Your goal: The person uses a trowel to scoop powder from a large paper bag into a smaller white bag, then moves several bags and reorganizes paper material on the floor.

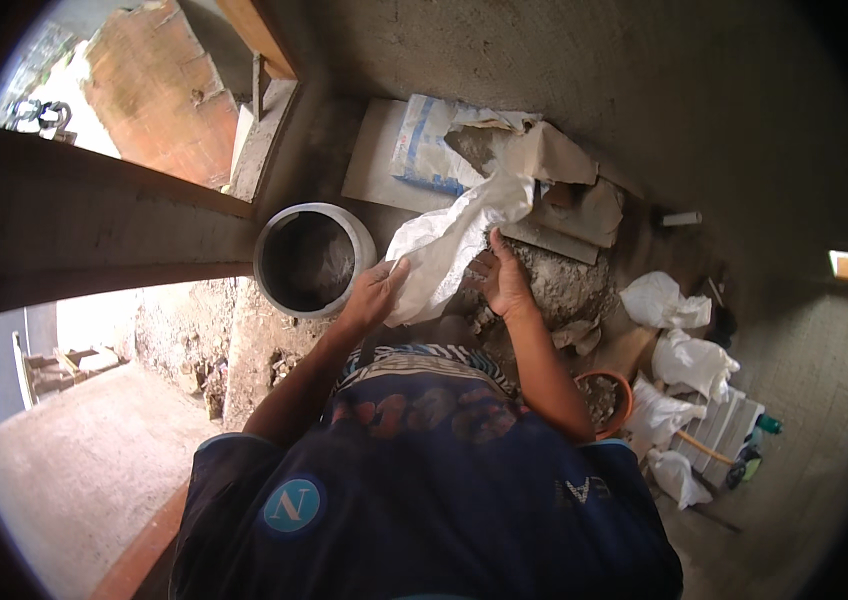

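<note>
A crumpled white sack [434, 257] hangs in front of me, its far end reaching toward a torn paper bag [424, 140]. My left hand [374, 294] grips the sack's near left edge, thumb on top. My right hand [507, 280] is at the sack's right side, thumb raised and fingers spread. Whether those fingers touch the sack is hard to make out. Just left of my left hand stands a round grey container [266, 272] with a thick rim and a dark inside.
Grey rubble [569, 285] lies beyond my right hand. An orange bucket [626, 398] holding debris stands by my right forearm. Several filled white sacks [694, 365] sit farther right, near a green bottle [769, 424]. A wooden beam [104, 215] crosses the left side.
</note>
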